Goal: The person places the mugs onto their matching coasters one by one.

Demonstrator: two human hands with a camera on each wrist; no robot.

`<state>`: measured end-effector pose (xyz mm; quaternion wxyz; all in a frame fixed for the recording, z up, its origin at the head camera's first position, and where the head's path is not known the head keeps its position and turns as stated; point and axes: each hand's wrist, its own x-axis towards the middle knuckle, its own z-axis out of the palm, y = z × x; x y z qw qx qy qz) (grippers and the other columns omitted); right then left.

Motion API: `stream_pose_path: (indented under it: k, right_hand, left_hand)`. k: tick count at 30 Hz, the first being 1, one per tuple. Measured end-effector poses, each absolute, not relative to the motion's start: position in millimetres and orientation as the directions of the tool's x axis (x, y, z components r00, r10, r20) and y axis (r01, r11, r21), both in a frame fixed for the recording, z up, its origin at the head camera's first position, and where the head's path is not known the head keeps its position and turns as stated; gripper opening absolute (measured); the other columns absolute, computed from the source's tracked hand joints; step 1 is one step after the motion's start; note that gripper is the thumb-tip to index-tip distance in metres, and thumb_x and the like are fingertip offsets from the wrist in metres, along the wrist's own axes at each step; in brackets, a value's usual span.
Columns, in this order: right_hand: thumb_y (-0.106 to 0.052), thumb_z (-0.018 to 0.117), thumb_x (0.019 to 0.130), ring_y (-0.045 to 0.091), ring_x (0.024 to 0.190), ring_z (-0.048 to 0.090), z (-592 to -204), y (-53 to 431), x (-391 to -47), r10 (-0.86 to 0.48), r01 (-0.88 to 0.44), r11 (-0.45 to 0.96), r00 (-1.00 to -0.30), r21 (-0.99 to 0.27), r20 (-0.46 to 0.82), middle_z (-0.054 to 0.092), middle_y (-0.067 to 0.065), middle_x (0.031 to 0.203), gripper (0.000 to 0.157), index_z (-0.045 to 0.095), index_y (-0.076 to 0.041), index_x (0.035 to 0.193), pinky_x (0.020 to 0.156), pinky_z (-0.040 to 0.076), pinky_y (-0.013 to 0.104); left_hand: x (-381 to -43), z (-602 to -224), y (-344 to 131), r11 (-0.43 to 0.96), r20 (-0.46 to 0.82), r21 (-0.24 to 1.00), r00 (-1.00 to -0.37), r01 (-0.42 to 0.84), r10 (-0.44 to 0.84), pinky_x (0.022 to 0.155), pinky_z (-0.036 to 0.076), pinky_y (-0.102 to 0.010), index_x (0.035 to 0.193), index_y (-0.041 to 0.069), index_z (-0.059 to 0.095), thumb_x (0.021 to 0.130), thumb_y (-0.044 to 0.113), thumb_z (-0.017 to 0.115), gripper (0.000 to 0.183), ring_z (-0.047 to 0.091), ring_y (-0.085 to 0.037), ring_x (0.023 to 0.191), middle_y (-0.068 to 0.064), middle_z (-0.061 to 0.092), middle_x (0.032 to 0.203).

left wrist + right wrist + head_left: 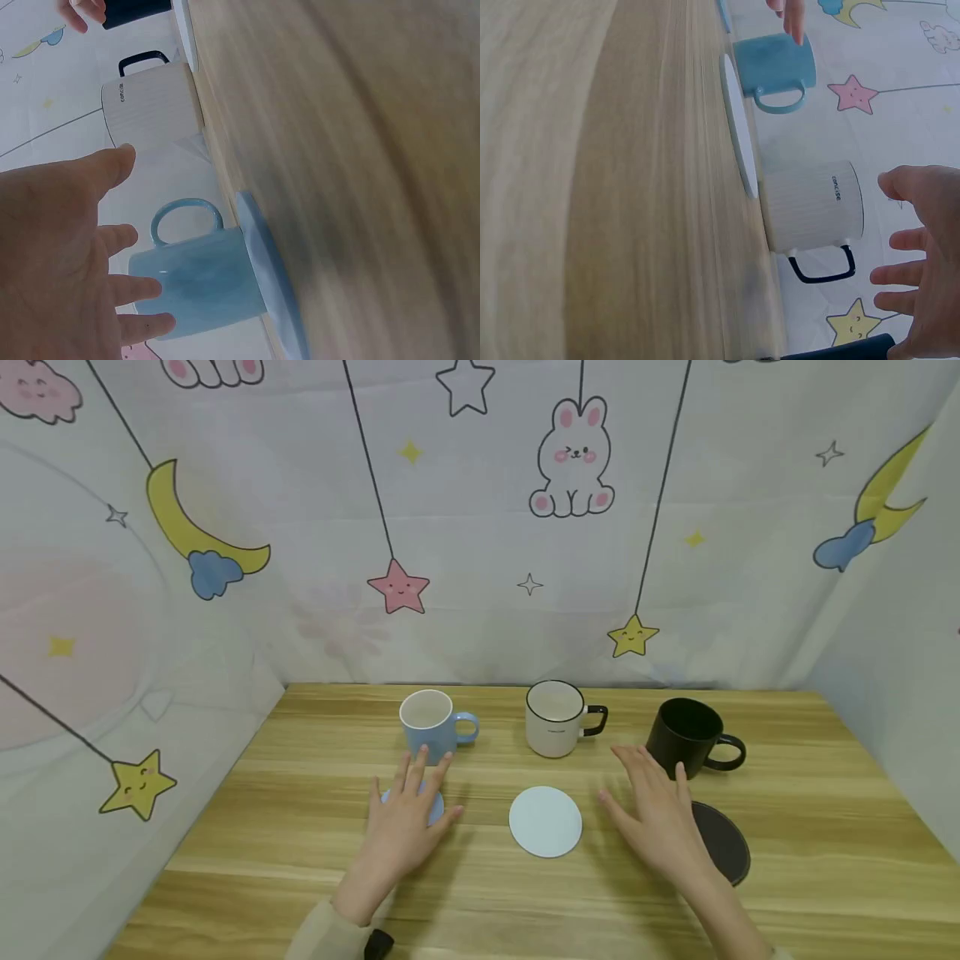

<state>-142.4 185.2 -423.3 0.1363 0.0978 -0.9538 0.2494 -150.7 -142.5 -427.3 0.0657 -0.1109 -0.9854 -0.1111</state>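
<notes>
With fingers spread, my left hand (405, 822) hovers above a light blue round coaster (437, 810), partly covering it. Just beyond its fingertips stands a blue mug (431, 735), handle to the right. My right hand (660, 818), also spread and holding nothing, is over the table between a white round coaster (545, 822) and a black round coaster (723, 845). A black mug (684, 739) stands just past its fingers. In the middle at the back is a white mug (553, 720) with a black rim and black handle; the right wrist view shows lettering on it.
Everything stands on a wood-grain table (300, 827). A white cloth (480, 527) printed with stars, moons and a rabbit hangs behind the mugs and along both sides. A small black object (378, 943) shows by the left sleeve (326, 935).
</notes>
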Motion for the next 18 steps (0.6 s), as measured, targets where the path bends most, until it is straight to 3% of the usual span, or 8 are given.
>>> stream_pose_path:
  k: [18]
  right_hand:
    - [-0.033, 0.061, 0.093, 0.035, 0.136, 0.040, -420.6, 166.8, -151.8, -0.124, -0.320, 0.826, -0.906, -0.464, 0.404, 0.049, 0.013, 0.142, 0.054, 0.045, -0.011, 0.140, 0.112, 0.013, 0.067]
  left_hand:
    - [-146.6, -426.6, -154.6, 0.957, 0.184, 0.195, -0.966, 0.216, 0.181, 0.103, 0.023, -0.076, 0.150, 0.022, 0.033, 0.090, 0.049, 0.060, 0.072, 0.030, -0.043, 0.142, -0.018, 0.033, 0.154]
